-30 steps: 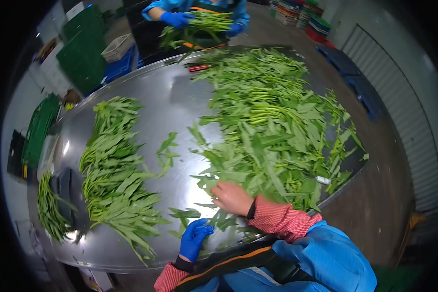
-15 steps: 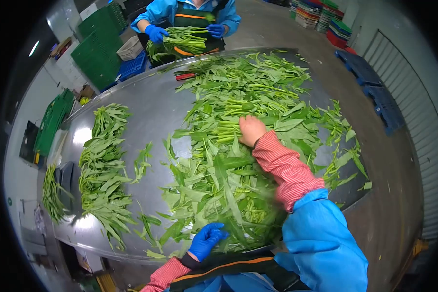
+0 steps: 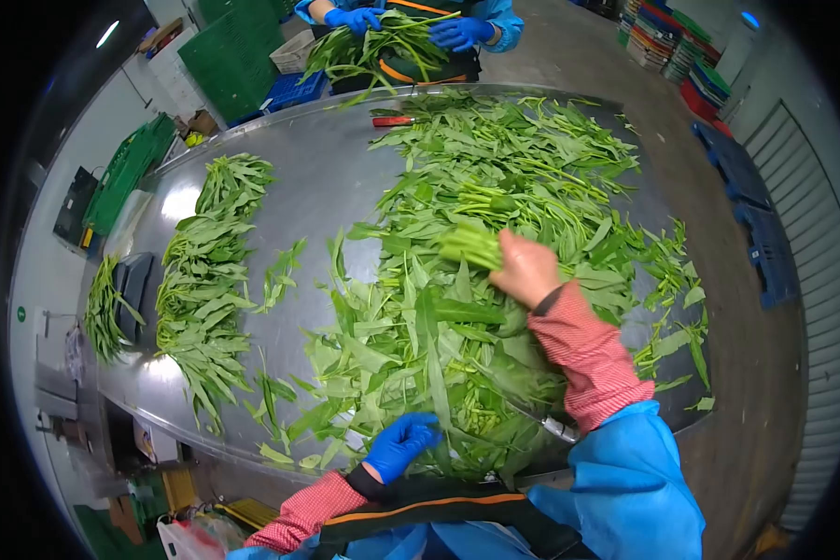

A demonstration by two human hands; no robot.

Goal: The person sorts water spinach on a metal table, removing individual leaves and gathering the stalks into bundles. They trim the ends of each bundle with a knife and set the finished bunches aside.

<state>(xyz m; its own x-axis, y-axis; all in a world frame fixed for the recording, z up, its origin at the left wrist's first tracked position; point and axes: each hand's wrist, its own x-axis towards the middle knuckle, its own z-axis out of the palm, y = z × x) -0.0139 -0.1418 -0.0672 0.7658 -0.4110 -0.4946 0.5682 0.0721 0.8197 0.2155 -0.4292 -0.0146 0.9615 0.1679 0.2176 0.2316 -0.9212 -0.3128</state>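
My bare right hand (image 3: 528, 269) is closed around a bunch of water spinach (image 3: 469, 245), its cut stem ends pointing left, over the middle of a big leafy pile (image 3: 420, 345). My left hand (image 3: 403, 446), in a blue glove, is at the near edge of that pile, low in the view. Its fingers are loosely bent and apart from the thumb, with nothing visibly held. Another small bundle of stems (image 3: 485, 199) lies just beyond my right hand. Leaves trail below the held bunch, so where it ends is hidden.
Sorted greens (image 3: 205, 289) form a row on the left of the metal table (image 3: 299, 196), with a small bundle (image 3: 107, 313) at the left edge. A red-handled tool (image 3: 394, 121) lies near the far edge. Across the table, a blue-gloved co-worker holds greens (image 3: 383, 49).
My right hand has closed on the bunch and shifted slightly right, the stems blurred by motion. My left hand stays near the pile's edge. The co-worker's greens tilt differently; the whole view has shifted.
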